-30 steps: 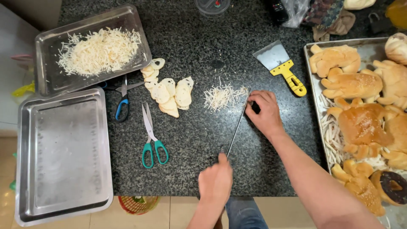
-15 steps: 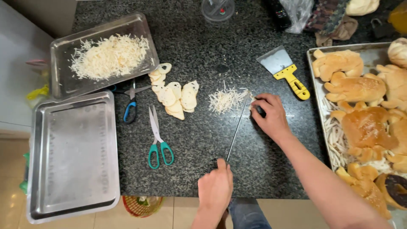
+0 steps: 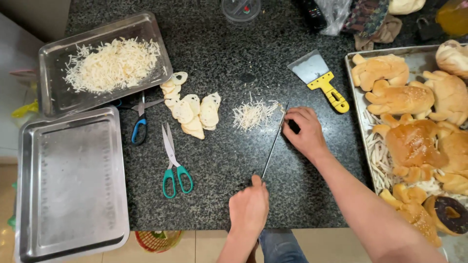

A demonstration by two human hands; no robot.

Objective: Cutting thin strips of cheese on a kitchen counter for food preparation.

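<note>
While the left hand closes around the handle of a long thin knife, the right hand presses curled fingers on the blade's far end, just beside a loose heap of pale shreds. Risk: those fingertips sit at the edge; a slip on polished speckled stone could nick them or scatter shreds.
</note>
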